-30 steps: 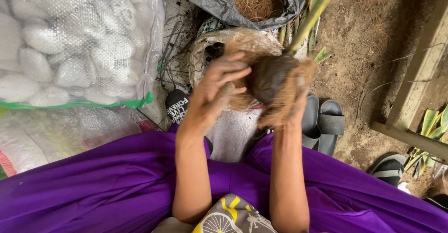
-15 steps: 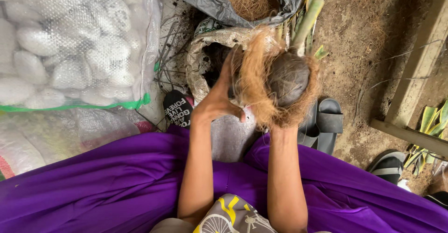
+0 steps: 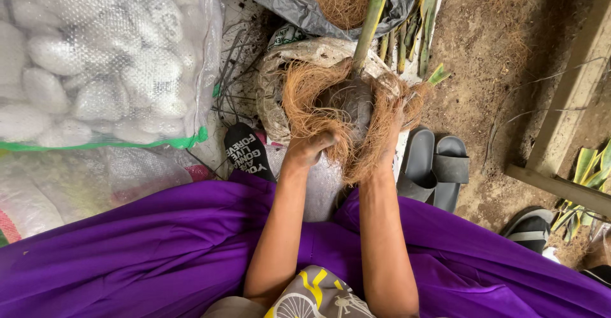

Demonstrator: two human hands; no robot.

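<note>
The coconut [image 3: 347,105], dark and rounded, sits in front of the person's knees with loose orange-brown husk fibre [image 3: 305,111] wrapped around it on both sides, and both hands are on it. The left hand [image 3: 307,149] is at the near left of the coconut, its grip clenched on a thick hank of the fibre, the knuckles curled under and toward the body. The right hand [image 3: 389,127] is at the right of the coconut, mostly buried in the strands, so whether its grip is clenched or released cannot be told; only part of the wrist and the back of the hand show through the fibre. Behind the coconut, touching its far side, lies a worn whitish sack [image 3: 318,54] with a rolled rim, and a green stalk [image 3: 370,22] leans across that rim just beyond the coconut. Farther behind it, a grey bag [image 3: 286,3] holds a heap of the same brown fibre. To the left of the coconut, well apart, a clear plastic bag of white lumps [image 3: 95,63] rests on the ground. Just right of the coconut stands a pair of grey slide sandals [image 3: 436,165] on bare earth. Nearer the person than the coconut, purple cloth [image 3: 127,248] covers both legs.
</note>
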